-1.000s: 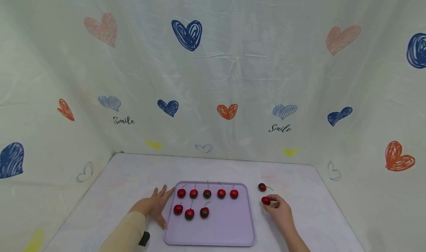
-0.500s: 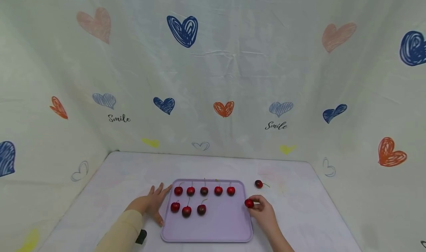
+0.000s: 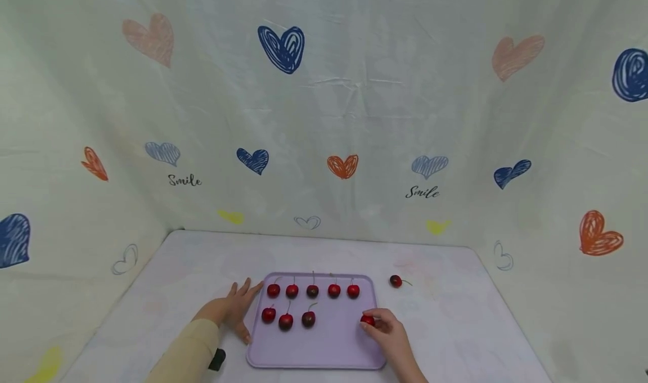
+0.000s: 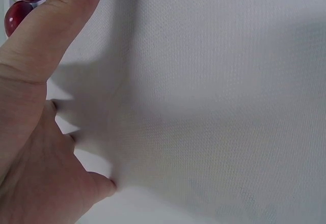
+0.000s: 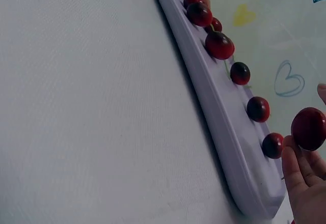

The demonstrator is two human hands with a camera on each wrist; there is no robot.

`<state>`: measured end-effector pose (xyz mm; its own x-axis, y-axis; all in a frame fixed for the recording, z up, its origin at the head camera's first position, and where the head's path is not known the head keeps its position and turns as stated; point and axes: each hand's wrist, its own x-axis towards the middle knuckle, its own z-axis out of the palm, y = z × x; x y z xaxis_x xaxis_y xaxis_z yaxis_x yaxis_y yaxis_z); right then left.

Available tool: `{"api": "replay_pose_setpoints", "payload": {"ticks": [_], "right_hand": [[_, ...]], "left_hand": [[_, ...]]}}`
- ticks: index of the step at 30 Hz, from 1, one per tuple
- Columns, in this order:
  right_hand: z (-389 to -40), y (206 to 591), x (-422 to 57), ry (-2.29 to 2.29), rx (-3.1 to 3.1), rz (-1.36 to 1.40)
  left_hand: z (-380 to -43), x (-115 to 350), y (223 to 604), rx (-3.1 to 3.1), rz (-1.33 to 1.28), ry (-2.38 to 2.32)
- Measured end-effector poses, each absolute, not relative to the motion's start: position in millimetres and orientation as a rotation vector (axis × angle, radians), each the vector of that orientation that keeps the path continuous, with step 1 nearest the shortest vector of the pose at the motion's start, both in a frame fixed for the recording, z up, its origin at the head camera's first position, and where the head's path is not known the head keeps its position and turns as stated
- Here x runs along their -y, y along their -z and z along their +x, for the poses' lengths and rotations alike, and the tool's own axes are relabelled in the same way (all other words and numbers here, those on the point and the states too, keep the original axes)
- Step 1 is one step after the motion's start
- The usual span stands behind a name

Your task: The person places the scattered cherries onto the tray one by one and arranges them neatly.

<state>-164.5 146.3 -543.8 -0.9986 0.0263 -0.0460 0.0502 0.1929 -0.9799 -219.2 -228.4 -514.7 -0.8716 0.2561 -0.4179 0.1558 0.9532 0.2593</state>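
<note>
My right hand (image 3: 390, 335) pinches a dark red cherry (image 3: 367, 320) between thumb and fingers, over the right part of the lilac tray (image 3: 334, 355). In the right wrist view the held cherry (image 5: 308, 128) shows large above the fingertips, near the tray's end. Several stemmed cherries stand on the tray: a full back row with one cherry (image 3: 312, 291) at its middle, and a shorter front row at the left with another cherry (image 3: 286, 321). My left hand (image 3: 234, 312) lies with spread, straight fingers along the tray's left edge; the left wrist view shows its fingers (image 4: 56, 25) against the white surface.
One loose cherry (image 3: 396, 281) with a green stem lies on the white table (image 3: 445, 315) behind and right of the tray. A small black object (image 3: 217, 360) sits beside the left sleeve (image 3: 184, 352). A heart-printed curtain (image 3: 324, 118) hangs behind the table.
My right hand has carried the cherry leftward from the table beside the tray, across its right rim, to above the tray. My left hand stays at the tray's left edge.
</note>
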Motion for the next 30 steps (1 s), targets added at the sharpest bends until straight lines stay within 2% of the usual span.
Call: {"api": "replay_pose_setpoints", "payload": {"ticks": [30], "right_hand": [[-175.9, 550.7, -102.4, 2.099, -2.326, -0.111]], "left_hand": [[-217.0, 225.0, 509.6, -2.662, 0.266, -0.3]]}}
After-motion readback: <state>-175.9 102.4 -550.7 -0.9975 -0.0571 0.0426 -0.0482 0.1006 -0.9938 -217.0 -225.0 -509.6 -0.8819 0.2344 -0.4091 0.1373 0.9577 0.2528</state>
